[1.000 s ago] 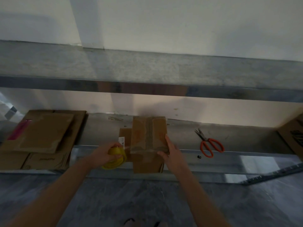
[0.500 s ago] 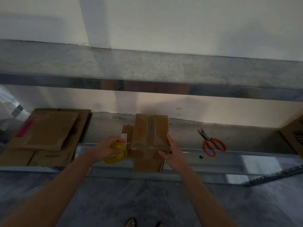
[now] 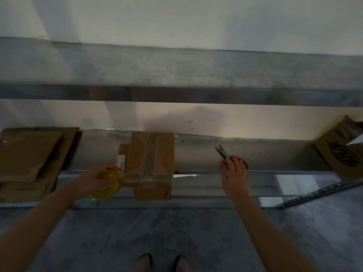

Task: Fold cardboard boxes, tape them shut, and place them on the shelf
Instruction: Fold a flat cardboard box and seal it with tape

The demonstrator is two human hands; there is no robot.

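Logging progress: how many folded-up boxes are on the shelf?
2: the centre box beside the tape roll, and the far-right box, partly cropped. Others may lie outside the frame.

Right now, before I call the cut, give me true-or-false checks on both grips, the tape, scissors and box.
The left grip holds the tape. True.
The right grip rests on the box. False: it touches the scissors, apart from the box.
The scissors lie left of the box. False: they lie to its right.
The box stands on the shelf. True.
Flat cardboard lies left of the box. True.
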